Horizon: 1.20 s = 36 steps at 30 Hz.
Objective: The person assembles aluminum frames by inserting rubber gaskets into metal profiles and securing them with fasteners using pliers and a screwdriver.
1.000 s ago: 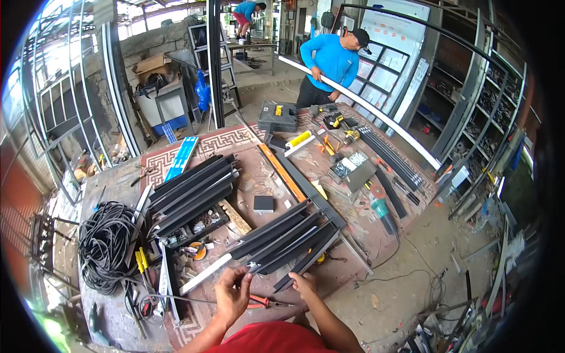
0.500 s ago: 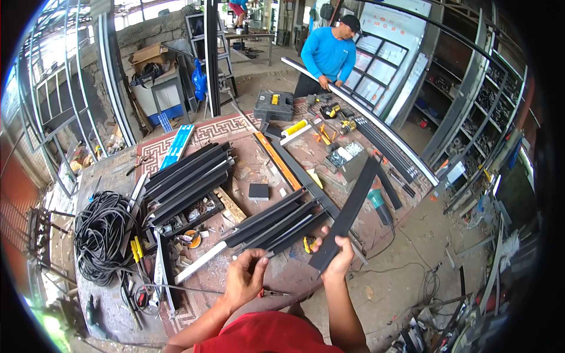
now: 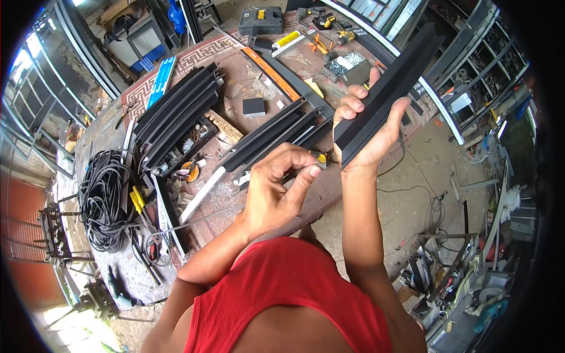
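My right hand (image 3: 376, 144) grips the lower end of a long black metal profile (image 3: 391, 88), its thumb on the right side and fingers on the left. The profile is lifted and slants up to the right, with a lengthwise fold along its face. Left of it, my left hand (image 3: 271, 191) is closed in a pinch, thumb against forefinger; what sits between the tips is too small to name. Beyond that hand, a yellow-and-black tape measure (image 3: 320, 157) shows in part. More black profiles (image 3: 262, 138) lie on the table just past my left hand.
A second stack of black profiles (image 3: 179, 115) lies farther left, beside a coil of black cable (image 3: 109, 194). An orange level (image 3: 271, 73), a tray of screws (image 3: 346, 63), a drill (image 3: 346, 36) and a grey tool case (image 3: 261, 21) are farther back. Scrap metal (image 3: 435, 276) covers the floor at right.
The held black profile has come up and nearer, with my right hand raised under it. My left hand has shifted right and up. The view has tilted down; the co-worker is out of sight.
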Tool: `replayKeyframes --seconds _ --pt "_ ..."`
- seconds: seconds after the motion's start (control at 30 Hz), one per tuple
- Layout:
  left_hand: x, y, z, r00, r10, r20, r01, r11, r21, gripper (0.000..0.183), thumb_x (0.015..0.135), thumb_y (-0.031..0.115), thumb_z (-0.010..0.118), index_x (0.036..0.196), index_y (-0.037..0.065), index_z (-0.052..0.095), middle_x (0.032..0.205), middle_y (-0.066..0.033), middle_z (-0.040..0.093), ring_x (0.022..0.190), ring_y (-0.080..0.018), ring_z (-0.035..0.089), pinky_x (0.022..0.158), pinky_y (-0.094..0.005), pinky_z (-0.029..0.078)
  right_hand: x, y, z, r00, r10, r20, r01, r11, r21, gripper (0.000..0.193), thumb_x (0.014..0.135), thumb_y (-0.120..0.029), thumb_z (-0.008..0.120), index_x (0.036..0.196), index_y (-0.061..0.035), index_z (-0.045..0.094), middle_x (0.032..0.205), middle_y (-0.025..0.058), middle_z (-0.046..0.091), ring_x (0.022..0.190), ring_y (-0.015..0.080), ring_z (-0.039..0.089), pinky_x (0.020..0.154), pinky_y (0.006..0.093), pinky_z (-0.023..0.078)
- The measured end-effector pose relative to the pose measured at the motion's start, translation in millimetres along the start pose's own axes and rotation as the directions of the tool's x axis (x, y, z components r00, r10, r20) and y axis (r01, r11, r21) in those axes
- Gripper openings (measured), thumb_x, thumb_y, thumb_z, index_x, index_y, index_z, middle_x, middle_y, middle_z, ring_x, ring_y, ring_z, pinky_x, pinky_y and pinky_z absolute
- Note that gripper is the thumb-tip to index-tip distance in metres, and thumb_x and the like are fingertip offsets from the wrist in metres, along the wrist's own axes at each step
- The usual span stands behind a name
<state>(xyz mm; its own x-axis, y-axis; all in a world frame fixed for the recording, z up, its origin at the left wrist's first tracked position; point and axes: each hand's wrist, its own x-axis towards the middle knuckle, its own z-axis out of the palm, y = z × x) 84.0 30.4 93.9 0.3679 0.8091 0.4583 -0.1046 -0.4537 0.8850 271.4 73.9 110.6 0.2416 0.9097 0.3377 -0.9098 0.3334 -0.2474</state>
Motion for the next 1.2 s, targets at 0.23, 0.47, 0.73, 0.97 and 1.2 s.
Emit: replayKeyframes --seconds 0.23,0.47,0.73,0.97,1.2 --pt "-8 -10 16 0.995 -0.095 -0.024 0.090 0.983 -0.158 0.006 0.093 -0.003 0.066 0.098 -0.005 0.063 0.097 -0.0094 0.062 0.083 -0.0132 0.058 0.077 -0.0274 0.050 -4 6 5 0.992 -0.044 0.118 0.042 0.999 0.016 0.076 0.097 -0.073 0.043 0.149 -0.0187 0.046 0.098 0.0080 0.053 0.079 0.0183 0.051 0.069 0.0315 0.047" --pt "-9 -10 15 0.997 -0.075 0.034 0.079 0.986 -0.145 0.006 0.095 -0.003 0.063 0.100 -0.005 0.063 0.100 -0.0111 0.062 0.092 -0.0157 0.061 0.084 -0.0289 0.051 -6 14 7 0.961 -0.030 0.276 0.032 0.999 -0.003 0.079 0.099 -0.069 0.042 0.155 -0.0135 0.039 0.103 0.0090 0.050 0.084 0.0179 0.052 0.073 0.0315 0.049" --pt "-9 -10 9 0.999 0.025 0.035 -0.024 0.999 -0.025 0.008 0.094 -0.003 0.064 0.101 -0.005 0.063 0.100 -0.0129 0.062 0.094 -0.0213 0.063 0.087 -0.0315 0.052 -8 17 5 0.978 -0.036 0.207 0.042 0.999 -0.024 0.078 0.100 -0.069 0.041 0.155 -0.0139 0.039 0.101 0.0094 0.051 0.083 0.0179 0.051 0.071 0.0303 0.049" --pt "-12 -11 10 1.000 -0.017 0.020 0.018 0.998 -0.056 0.008 0.093 -0.003 0.064 0.101 -0.004 0.063 0.099 -0.0129 0.063 0.092 -0.0216 0.063 0.085 -0.0321 0.052 -10 20 4 0.981 -0.001 0.195 0.006 1.000 -0.021 0.079 0.099 -0.070 0.040 0.155 -0.0145 0.038 0.101 0.0093 0.050 0.082 0.0182 0.051 0.071 0.0311 0.049" --pt "-14 -6 13 0.989 0.119 -0.084 -0.101 0.975 0.197 0.009 0.089 -0.005 0.068 0.097 -0.003 0.064 0.093 -0.0130 0.064 0.080 -0.0195 0.063 0.072 -0.0295 0.051 -14 26 9 0.994 -0.064 0.083 0.076 0.986 -0.149 0.079 0.099 -0.072 0.039 0.152 -0.0144 0.041 0.098 0.0086 0.052 0.080 0.0180 0.052 0.069 0.0321 0.049"
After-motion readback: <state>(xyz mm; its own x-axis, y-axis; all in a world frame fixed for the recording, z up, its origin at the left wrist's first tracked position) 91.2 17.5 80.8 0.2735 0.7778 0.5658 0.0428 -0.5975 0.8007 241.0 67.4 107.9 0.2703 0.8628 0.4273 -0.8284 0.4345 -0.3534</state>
